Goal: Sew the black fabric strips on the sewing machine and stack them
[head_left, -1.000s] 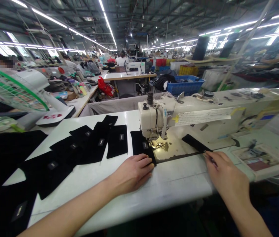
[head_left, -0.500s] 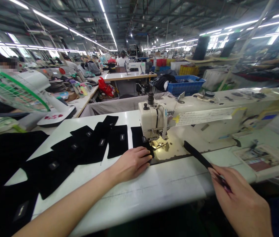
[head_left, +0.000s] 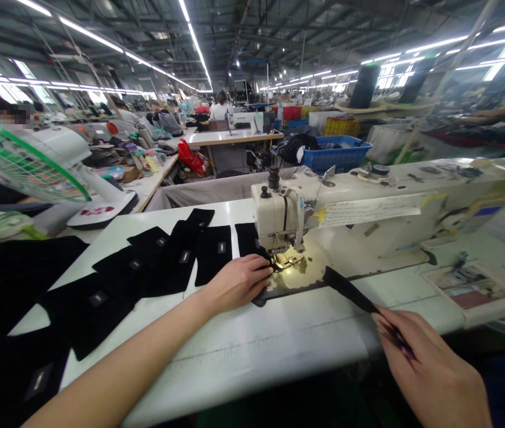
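My left hand [head_left: 238, 284] lies flat, fingers stretched out, over the near part of a black fabric piece [head_left: 245, 235] just left of the presser foot. This hand hides much of that piece. The sewing machine [head_left: 276, 217] has its lamp lit over the needle plate. In my right hand [head_left: 430, 362] is another black fabric piece [head_left: 350, 289], pinched at its near end. Seen nearly edge-on, it looks like a narrow strip, and its far end points at the machine bed. Left of my left hand lies a black piece with a small label [head_left: 211, 264].
Several more labelled black pieces [head_left: 96, 297] overlap across the left of the white table [head_left: 243, 351]. A green-rimmed fan [head_left: 56, 160] stands at the left. Behind the machine are a blue crate [head_left: 336, 156] and another sewing table [head_left: 216, 139], where a person sits.
My left hand has slid slightly up and left, and the fabric beneath it has shifted the same way. My right hand and its strip have moved a little left, the strip's tip lower.
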Demonstrator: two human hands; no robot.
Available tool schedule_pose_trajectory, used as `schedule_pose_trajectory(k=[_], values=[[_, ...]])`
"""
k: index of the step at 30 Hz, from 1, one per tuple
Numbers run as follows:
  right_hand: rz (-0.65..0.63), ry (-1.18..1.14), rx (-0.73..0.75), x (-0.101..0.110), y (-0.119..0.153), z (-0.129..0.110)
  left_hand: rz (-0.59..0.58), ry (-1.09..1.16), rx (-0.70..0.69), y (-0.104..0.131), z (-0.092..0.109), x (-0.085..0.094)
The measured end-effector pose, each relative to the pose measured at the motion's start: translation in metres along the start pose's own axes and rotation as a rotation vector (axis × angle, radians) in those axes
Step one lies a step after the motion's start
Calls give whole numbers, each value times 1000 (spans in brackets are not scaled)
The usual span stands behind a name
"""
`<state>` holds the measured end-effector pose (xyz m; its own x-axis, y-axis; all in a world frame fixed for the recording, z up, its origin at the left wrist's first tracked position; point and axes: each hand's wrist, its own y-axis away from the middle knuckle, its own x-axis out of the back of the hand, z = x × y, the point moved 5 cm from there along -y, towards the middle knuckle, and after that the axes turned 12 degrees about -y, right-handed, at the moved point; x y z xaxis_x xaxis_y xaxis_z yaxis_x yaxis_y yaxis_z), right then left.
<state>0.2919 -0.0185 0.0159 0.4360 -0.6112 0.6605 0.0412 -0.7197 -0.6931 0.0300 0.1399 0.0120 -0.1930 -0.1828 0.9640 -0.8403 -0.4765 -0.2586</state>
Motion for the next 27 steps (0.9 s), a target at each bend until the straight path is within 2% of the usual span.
schedule_pose_trajectory(k=[12,18,24,27], values=[[4,-15,-11,1,-5,0,-4,5,0,-9,-13,2],[6,-28,-18,2,-3,1,8,32,-6,-11,-13,5],[-19,-94,-15,-4,2,6,24,46,12,-9,-13,5],[-23,-93,-6,-10,2,0,49,73,60,-4,-16,0]])
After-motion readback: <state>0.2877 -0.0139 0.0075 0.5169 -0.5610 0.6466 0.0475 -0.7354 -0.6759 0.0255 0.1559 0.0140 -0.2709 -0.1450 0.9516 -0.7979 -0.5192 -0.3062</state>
